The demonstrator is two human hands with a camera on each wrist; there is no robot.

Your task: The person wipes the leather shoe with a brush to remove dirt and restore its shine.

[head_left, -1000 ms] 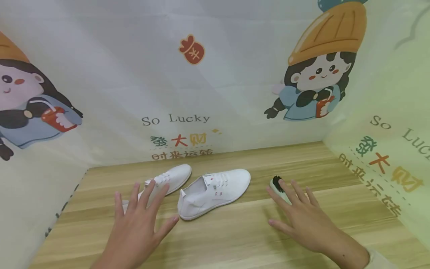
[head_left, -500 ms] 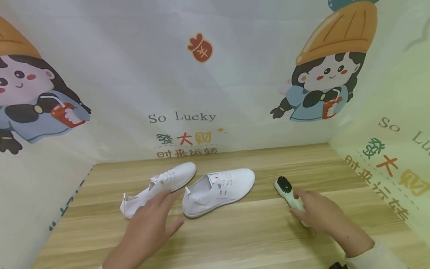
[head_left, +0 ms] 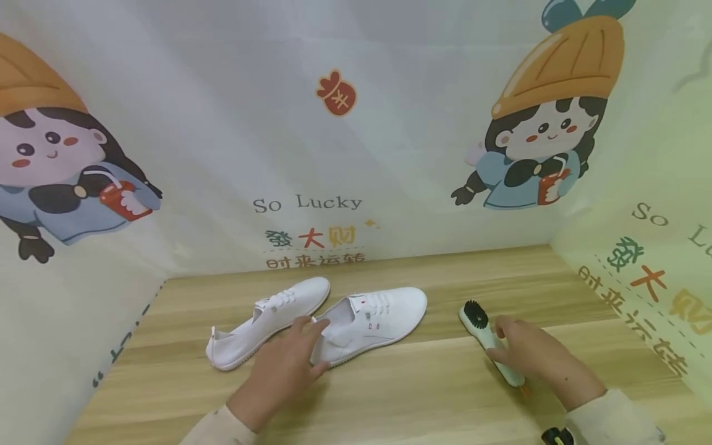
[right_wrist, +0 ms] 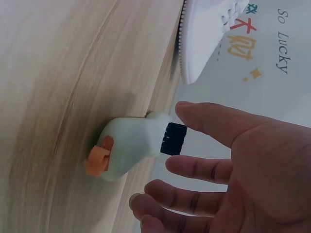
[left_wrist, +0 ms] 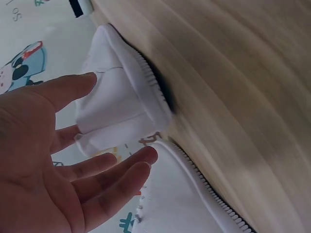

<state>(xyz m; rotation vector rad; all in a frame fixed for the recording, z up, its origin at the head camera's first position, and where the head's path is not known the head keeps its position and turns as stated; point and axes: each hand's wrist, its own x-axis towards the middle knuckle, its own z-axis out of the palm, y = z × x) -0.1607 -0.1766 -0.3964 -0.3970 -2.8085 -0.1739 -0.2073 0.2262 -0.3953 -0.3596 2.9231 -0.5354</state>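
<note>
Two white lace-up shoes lie on the wood-grain surface with their toes pointing up and to the right. My left hand is at the heel of the nearer shoe. In the left wrist view, its thumb and fingers are spread on either side of that heel, not closed round it. The farther shoe lies to the left. A pale green shoe brush with black bristles facing up is beside my right hand. The right wrist view has those fingers parted near the brush, gripping nothing.
A pale printed cloth wall rises behind the wood-grain surface, with side walls left and right. An orange loop hangs from the end of the brush handle. Something small and black is under the right sleeve.
My left hand has moved right, from in front of the farther shoe to the nearer shoe's heel. The right hand has come from over the brush to beside its handle, its fingers bending. The shoes stay put.
</note>
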